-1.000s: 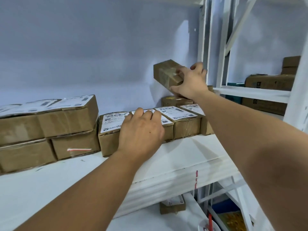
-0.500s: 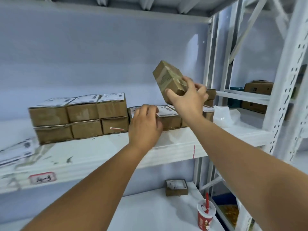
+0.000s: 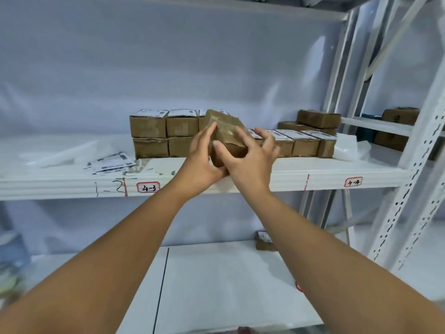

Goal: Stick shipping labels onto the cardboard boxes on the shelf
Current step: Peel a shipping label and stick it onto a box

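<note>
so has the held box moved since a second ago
Yes: the box went left and down, from above the labelled row's right end to its left end.

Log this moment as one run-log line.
left hand: flat against held box | right hand: grips it | held box: no label visible | loose labels: on shelf
</note>
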A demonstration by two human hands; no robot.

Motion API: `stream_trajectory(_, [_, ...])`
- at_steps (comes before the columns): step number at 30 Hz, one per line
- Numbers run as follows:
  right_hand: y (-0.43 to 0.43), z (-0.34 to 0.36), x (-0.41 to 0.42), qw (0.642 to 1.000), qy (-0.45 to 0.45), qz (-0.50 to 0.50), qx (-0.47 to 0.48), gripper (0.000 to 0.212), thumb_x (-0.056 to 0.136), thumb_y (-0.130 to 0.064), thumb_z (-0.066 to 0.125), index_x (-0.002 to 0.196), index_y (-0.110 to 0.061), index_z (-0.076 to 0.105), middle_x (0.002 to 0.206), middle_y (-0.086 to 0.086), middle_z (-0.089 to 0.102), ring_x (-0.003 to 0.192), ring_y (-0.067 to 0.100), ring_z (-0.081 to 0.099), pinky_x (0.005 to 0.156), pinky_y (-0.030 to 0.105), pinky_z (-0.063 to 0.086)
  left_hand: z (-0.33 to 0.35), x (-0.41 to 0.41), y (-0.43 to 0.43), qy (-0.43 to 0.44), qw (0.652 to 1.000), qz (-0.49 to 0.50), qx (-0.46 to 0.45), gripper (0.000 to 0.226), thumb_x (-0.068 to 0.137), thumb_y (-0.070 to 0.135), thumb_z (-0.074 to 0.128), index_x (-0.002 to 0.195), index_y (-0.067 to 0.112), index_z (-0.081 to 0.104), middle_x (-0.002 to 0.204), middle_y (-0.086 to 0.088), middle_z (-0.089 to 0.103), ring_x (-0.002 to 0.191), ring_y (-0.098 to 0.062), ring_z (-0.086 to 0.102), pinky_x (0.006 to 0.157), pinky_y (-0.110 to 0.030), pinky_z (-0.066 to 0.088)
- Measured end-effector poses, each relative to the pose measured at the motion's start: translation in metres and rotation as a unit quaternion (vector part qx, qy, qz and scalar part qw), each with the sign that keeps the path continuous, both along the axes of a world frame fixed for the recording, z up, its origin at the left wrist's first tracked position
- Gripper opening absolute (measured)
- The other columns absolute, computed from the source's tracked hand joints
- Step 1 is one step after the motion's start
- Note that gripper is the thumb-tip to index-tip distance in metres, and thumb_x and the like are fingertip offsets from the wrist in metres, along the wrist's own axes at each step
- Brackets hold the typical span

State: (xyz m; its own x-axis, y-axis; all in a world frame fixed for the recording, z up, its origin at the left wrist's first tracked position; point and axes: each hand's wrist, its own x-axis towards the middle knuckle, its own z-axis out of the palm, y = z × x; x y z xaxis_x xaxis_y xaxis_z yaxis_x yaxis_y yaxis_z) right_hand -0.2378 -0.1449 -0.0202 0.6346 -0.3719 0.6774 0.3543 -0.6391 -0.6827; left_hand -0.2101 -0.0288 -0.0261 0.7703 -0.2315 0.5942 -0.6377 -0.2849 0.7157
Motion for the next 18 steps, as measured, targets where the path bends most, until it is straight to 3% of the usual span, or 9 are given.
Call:
stream_trajectory(2, [0.009, -0.002, -0.007, 0.999, -0.013, 0.050, 0.007, 0.045, 0.077, -0.052, 0.070, 0.116, -0.030, 0.067, 0.132, -0.002, 0.038, 0.125, 0.018, 0.027, 0.108, 0.022, 0.025, -0.001, -0.008, 0.011, 0.012, 1.000, 0.015, -0.019, 0.095, 0.073, 0.017, 0.079, 0.148, 0.028, 0.020, 0.150, -0.001, 0.025, 0.135, -0.014, 0.034, 0.110, -0.038, 0.035])
stream_trajectory(6, [0.018, -0.002, -0.012, 0.992, -0.009, 0.124, 0.030, 0.028, 0.082, -0.043, 0.069, 0.106, -0.027, 0.070, 0.121, -0.005, 0.046, 0.122, 0.009, 0.034, 0.097, 0.003, 0.021, -0.004, -0.023, 0.028, 0.012, 0.998, 0.059, -0.004, 0.082, 0.084, 0.035, 0.068, 0.148, 0.030, 0.018, 0.150, 0.002, 0.028, 0.137, -0.010, 0.029, 0.108, -0.025, 0.029])
stream_trajectory(8, [0.019, -0.004, -0.008, 0.989, 0.007, 0.144, 0.043, 0.024, 0.082, -0.044, 0.068, 0.100, -0.029, 0.071, 0.119, -0.004, 0.053, 0.122, 0.012, 0.041, 0.104, 0.014, 0.030, -0.007, -0.025, 0.035, 0.021, 0.996, 0.080, 0.028, 0.077, 0.086, 0.043, 0.062, 0.148, 0.028, 0.018, 0.151, 0.001, 0.027, 0.138, -0.011, 0.027, 0.108, -0.026, 0.028])
stream_trajectory(10, [0.018, -0.009, -0.003, 0.988, 0.036, 0.147, 0.012, 0.024, 0.083, -0.045, 0.066, 0.099, -0.028, 0.072, 0.115, -0.002, 0.058, 0.119, 0.016, 0.046, 0.105, 0.031, 0.036, -0.011, -0.023, 0.040, 0.036, 0.993, 0.097, 0.054, 0.073, 0.087, 0.044, 0.059, 0.148, 0.024, 0.022, 0.149, -0.002, 0.033, 0.136, -0.014, 0.032, 0.109, -0.031, 0.031])
stream_trajectory(12, [0.015, -0.013, 0.001, 0.987, 0.060, 0.146, -0.026, 0.025, 0.086, -0.040, 0.065, 0.103, -0.023, 0.071, 0.116, -0.002, 0.059, 0.116, 0.015, 0.048, 0.102, 0.023, 0.035, -0.015, -0.022, 0.044, 0.050, 0.989, 0.117, 0.069, 0.067, 0.088, 0.043, 0.059, 0.145, 0.024, 0.030, 0.143, -0.001, 0.044, 0.130, -0.016, 0.042, 0.103, -0.030, 0.037])
stream_trajectory(15, [0.011, -0.015, 0.003, 0.986, 0.066, 0.150, -0.044, 0.032, 0.086, -0.035, 0.067, 0.113, -0.016, 0.067, 0.119, -0.002, 0.057, 0.107, 0.007, 0.049, 0.081, 0.000, 0.029, -0.017, -0.022, 0.045, 0.068, 0.981, 0.167, 0.074, 0.056, 0.091, 0.042, 0.054, 0.141, 0.026, 0.036, 0.132, -0.001, 0.056, 0.111, -0.017, 0.054, 0.083, -0.024, 0.037])
stream_trajectory(18, [0.006, -0.016, 0.008, 0.981, 0.091, 0.169, -0.038, 0.045, 0.087, -0.041, 0.065, 0.126, -0.021, 0.058, 0.121, -0.008, 0.055, 0.105, 0.004, 0.050, 0.078, 0.006, 0.034, -0.018, -0.018, 0.047, 0.078, 0.976, 0.196, 0.051, 0.050, 0.092, 0.045, 0.050, 0.138, 0.026, 0.040, 0.125, 0.000, 0.061, 0.109, -0.019, 0.056, 0.080, -0.026, 0.039])
